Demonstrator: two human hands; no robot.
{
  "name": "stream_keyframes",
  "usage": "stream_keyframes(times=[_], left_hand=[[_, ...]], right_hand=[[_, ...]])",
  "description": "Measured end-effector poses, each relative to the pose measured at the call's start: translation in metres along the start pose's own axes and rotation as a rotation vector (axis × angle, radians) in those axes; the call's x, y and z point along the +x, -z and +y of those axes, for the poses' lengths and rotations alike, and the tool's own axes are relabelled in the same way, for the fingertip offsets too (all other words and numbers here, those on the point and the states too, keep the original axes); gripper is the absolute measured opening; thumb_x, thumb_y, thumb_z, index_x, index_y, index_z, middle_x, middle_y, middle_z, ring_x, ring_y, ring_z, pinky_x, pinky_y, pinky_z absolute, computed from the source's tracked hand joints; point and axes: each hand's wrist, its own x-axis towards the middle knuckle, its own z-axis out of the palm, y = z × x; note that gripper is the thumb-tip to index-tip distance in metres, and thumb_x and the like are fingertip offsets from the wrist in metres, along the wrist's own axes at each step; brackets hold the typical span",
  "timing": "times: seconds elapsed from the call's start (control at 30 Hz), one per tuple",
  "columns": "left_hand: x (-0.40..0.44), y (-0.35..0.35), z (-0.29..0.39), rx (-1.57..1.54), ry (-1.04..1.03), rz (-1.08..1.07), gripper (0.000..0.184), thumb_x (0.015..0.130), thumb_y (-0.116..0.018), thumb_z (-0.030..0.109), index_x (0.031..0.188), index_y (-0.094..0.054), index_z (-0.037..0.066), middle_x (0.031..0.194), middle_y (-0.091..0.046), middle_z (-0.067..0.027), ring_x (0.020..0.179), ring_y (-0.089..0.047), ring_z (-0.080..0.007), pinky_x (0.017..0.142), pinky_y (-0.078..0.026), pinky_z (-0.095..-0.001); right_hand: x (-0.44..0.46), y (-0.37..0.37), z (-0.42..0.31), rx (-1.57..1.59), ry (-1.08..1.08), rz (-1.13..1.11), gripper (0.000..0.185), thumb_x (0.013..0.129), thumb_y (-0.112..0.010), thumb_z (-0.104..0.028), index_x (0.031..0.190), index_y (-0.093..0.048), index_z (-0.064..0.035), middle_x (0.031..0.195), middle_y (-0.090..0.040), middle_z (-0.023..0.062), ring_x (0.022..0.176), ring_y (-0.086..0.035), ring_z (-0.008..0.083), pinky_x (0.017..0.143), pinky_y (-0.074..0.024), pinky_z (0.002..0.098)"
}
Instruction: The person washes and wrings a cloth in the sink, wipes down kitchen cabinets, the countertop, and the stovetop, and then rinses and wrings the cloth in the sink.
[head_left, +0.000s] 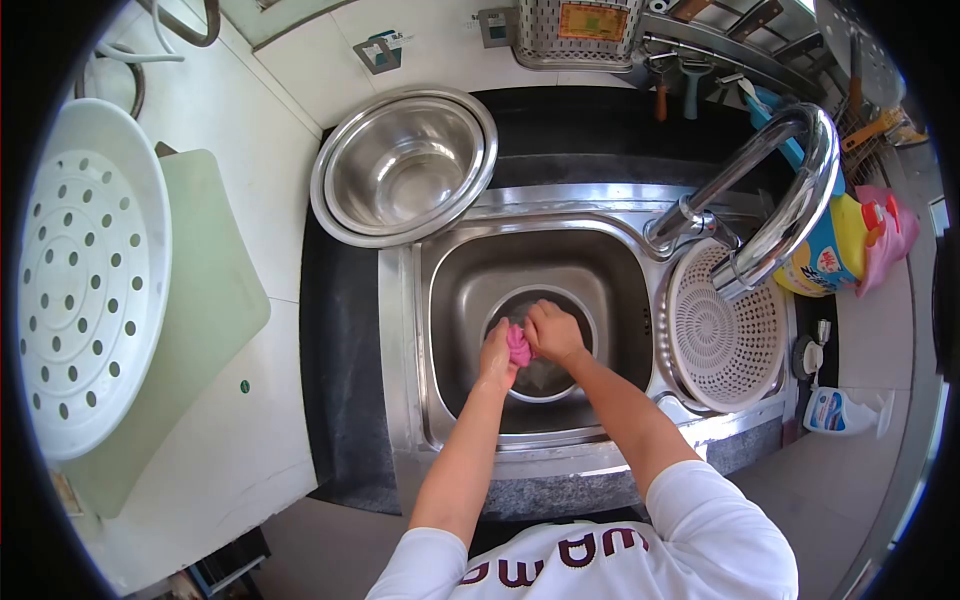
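Note:
A bunched pink cloth [519, 345] is gripped between my two hands, above a round metal bowl [588, 328] in the steel sink [610, 270]. My left hand [497, 352] has its fingers wrapped round the cloth's left side. On the right side, my right hand [555, 332] is closed against the same cloth. What lies in the bowl under my hands is partly hidden; it looks like water.
Nested steel bowls [405, 170] sit at the sink's upper left. A chrome faucet [820, 180] arches over a white colander [725, 330] on the right. Bottles [840, 411] stand farther right. A perforated white tray [80, 280] and green board [215, 250] are left.

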Motion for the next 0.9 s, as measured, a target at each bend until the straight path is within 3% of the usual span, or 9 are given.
stream_keyframes(times=[0.07,0.2,0.23,0.3,0.47,0.63,0.7,0.73,0.9], left_hand=[[-0.015,-0.012,0.007,0.216,-0.119,0.190,0.034,0.089,-0.047,0.033,0.116,-0.045,0.011,0.115,-0.052,-0.0111,0.104,-0.053,-0.0219,0.087,-0.042,-0.0357],[0.016,0.004,-0.030,0.760,-0.180,0.269,0.056,0.087,-0.048,0.042,0.133,-0.030,0.014,0.140,-0.023,-0.0128,0.126,-0.029,-0.0264,0.098,-0.033,-0.0385],[0.015,0.003,-0.028,0.759,-0.180,0.266,0.056,0.087,-0.048,0.042,0.133,-0.030,0.014,0.140,-0.023,-0.0128,0.126,-0.029,-0.0264,0.098,-0.033,-0.0385],[0.008,-0.007,-0.019,0.272,0.124,0.207,0.059,0.086,-0.047,0.047,0.132,-0.030,0.014,0.141,-0.022,-0.0105,0.127,-0.028,-0.0268,0.097,-0.033,-0.0384],[0.025,0.006,-0.004,-0.172,0.162,-0.136,0.041,0.086,-0.045,0.049,0.109,-0.051,0.016,0.098,-0.058,-0.0087,0.091,-0.055,-0.0230,0.079,-0.047,-0.0403],[0.028,-0.002,-0.017,-0.205,0.150,0.026,0.023,0.088,-0.050,0.037,0.088,-0.053,0.014,0.084,-0.057,-0.0036,0.073,-0.055,-0.0155,0.061,-0.048,-0.0333],[0.035,0.017,-0.038,-0.524,0.189,-0.736,0.018,0.088,-0.052,0.032,0.088,-0.055,0.014,0.083,-0.058,-0.0021,0.073,-0.056,-0.0153,0.061,-0.048,-0.0310],[-0.009,-0.028,-0.013,-0.353,0.242,0.009,0.016,0.086,-0.054,0.031,0.089,-0.056,0.015,0.077,-0.057,0.0009,0.069,-0.056,-0.0136,0.059,-0.046,-0.0290],[-0.013,-0.013,-0.011,-0.150,0.005,0.061,0.021,0.089,-0.048,0.027,0.103,-0.053,0.011,0.101,-0.056,-0.0027,0.090,-0.056,-0.0166,0.074,-0.046,-0.0327]], right_hand=[[-0.012,-0.014,0.021,-0.097,-0.041,-0.070,0.024,0.079,-0.053,-0.025,0.097,-0.053,-0.0093,0.113,-0.048,0.0136,0.098,-0.050,0.0319,0.077,-0.0447,0.0392],[-0.031,-0.008,0.018,-0.462,0.238,-0.567,0.031,0.076,-0.056,-0.022,0.105,-0.054,-0.0109,0.125,-0.038,0.0147,0.094,-0.050,0.0392,0.079,-0.0443,0.0456],[-0.030,-0.012,0.012,-0.465,0.237,-0.567,0.031,0.076,-0.056,-0.022,0.105,-0.054,-0.0109,0.125,-0.038,0.0147,0.094,-0.050,0.0392,0.079,-0.0443,0.0456],[-0.032,-0.022,-0.003,0.078,-0.686,-0.281,0.038,0.077,-0.054,-0.022,0.112,-0.051,-0.0095,0.114,-0.048,0.0185,0.092,-0.053,0.0373,0.078,-0.0451,0.0423],[-0.042,0.029,-0.062,0.348,-0.157,-0.109,0.033,0.073,-0.059,-0.023,0.103,-0.055,-0.0091,0.095,-0.058,0.0160,0.079,-0.059,0.0321,0.068,-0.0480,0.0413],[-0.028,0.040,-0.092,0.181,-0.023,-0.081,0.021,0.073,-0.055,-0.028,0.082,-0.060,-0.0097,0.076,-0.062,0.0126,0.070,-0.060,0.0313,0.061,-0.0481,0.0412],[-0.011,0.028,-0.068,0.100,-0.114,0.035,0.016,0.071,-0.052,-0.025,0.071,-0.059,-0.0103,0.065,-0.060,0.0125,0.060,-0.059,0.0330,0.054,-0.0465,0.0438],[-0.006,0.023,-0.055,0.038,-0.231,0.012,0.016,0.071,-0.052,-0.025,0.070,-0.058,-0.0103,0.064,-0.059,0.0131,0.058,-0.058,0.0335,0.054,-0.0465,0.0441],[-0.009,0.001,0.017,-0.081,-0.016,-0.032,0.023,0.074,-0.050,-0.021,0.092,-0.055,-0.0069,0.087,-0.059,0.0152,0.077,-0.057,0.0313,0.066,-0.0472,0.0426]])
